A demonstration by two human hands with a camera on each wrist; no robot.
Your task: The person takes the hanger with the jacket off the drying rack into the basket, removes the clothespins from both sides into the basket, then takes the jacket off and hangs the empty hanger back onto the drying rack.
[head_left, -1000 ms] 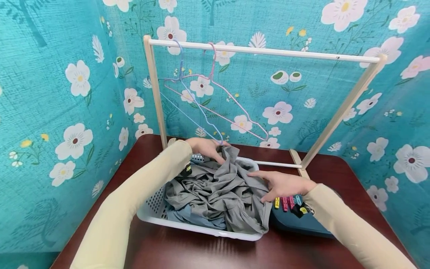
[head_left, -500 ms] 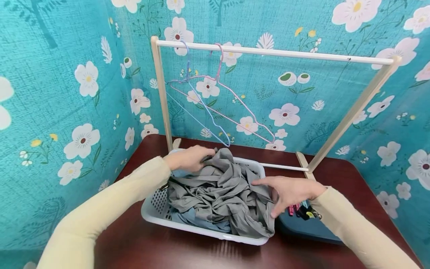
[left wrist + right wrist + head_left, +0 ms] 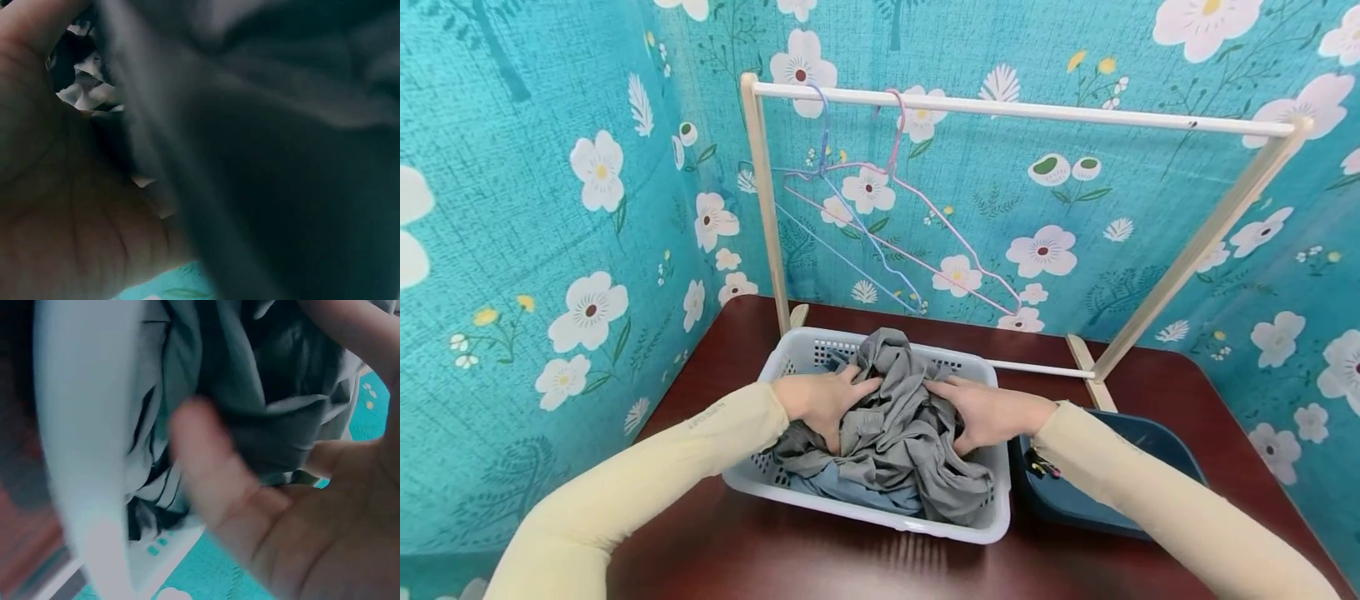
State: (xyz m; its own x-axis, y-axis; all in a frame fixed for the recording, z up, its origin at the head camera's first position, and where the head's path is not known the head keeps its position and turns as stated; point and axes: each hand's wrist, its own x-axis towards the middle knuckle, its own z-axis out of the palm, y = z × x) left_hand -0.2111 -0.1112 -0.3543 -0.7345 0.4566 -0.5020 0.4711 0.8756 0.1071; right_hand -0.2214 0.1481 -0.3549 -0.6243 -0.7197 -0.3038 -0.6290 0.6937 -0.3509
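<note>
A crumpled grey garment (image 3: 895,417) lies bunched in a white laundry basket (image 3: 865,520), over a piece of blue cloth (image 3: 850,487). From the left side, my left hand (image 3: 823,400) is set against the bunch, thumb and fingers spread. My right hand (image 3: 988,410) meets it from the right, inside the basket rim, its thumb pointing down. Grey folds (image 3: 250,381) rise between the thumb and fingers in the right wrist view. Dark blurred fabric (image 3: 281,156) fills most of the left wrist view and hides the left fingertips.
Behind the basket stands a wooden rack with a white rail (image 3: 1022,108). A blue hanger (image 3: 868,237) and a pink hanger (image 3: 951,229) hang at its left. A dark blue tray (image 3: 1157,442) lies right of the basket, partly under my right sleeve (image 3: 1150,492).
My left hand has let go of the garment's far left part and moved down onto the bunch. The right hand has moved left into the basket. The garment is bunched closer to the middle.
</note>
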